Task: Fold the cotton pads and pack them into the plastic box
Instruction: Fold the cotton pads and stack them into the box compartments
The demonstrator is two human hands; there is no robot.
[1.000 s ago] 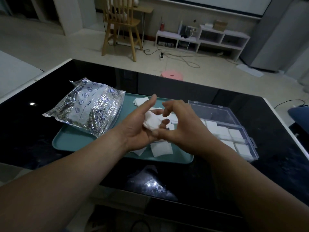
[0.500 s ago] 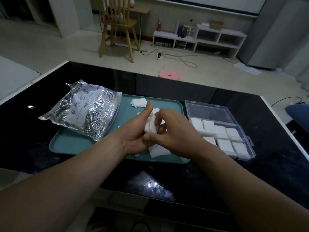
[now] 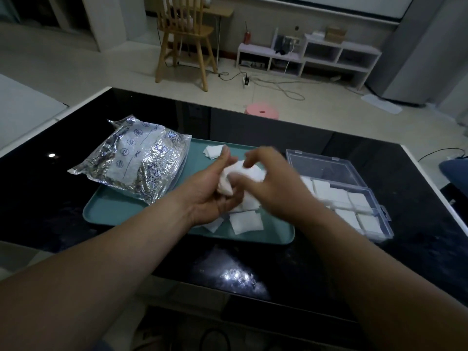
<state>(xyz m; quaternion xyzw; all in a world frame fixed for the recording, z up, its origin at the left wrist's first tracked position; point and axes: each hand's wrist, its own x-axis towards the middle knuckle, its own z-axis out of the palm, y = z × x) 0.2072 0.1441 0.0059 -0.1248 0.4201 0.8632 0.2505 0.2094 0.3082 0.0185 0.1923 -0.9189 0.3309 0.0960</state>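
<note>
– Table point(image 3: 253, 274) nearest, right?
– Yep. Black, glossy, w/ a patch of glare by the near edge. Both forearms reach out over it.
– Hands?
– Left hand point(image 3: 215, 196) is above the middle of the teal tray point(image 3: 114, 211), fingers wrapped round a white cotton pad point(image 3: 229, 178), thumb pointing up. Right hand point(image 3: 276, 188) meets it from the right and is blurred. Its thumb lies on the same pad, fingers bent over the top, index lifted a bit.
– So the pad's in both hands, not in the box?
– Correct, held above the tray.
– What else is on the tray?
– Loose pads point(image 3: 245, 221) lie flat just under the hands, and a small stack point(image 3: 214, 150) sits at the far edge. A crinkled foil bag point(image 3: 141, 160) lies over the tray's left side, partly on the table.
– Box?
– Clear plastic box point(image 3: 379, 224) sits just right of the tray, lid point(image 3: 326, 165) open and laid back. Folded pads point(image 3: 329, 193) fill its compartments; the right hand hides the box's left end.
– Beyond?
– Pink stool point(image 3: 262, 112) on the floor behind the table, then a wooden chair point(image 3: 184, 39) and a low white shelf point(image 3: 329, 54) w/ cables by the wall.
</note>
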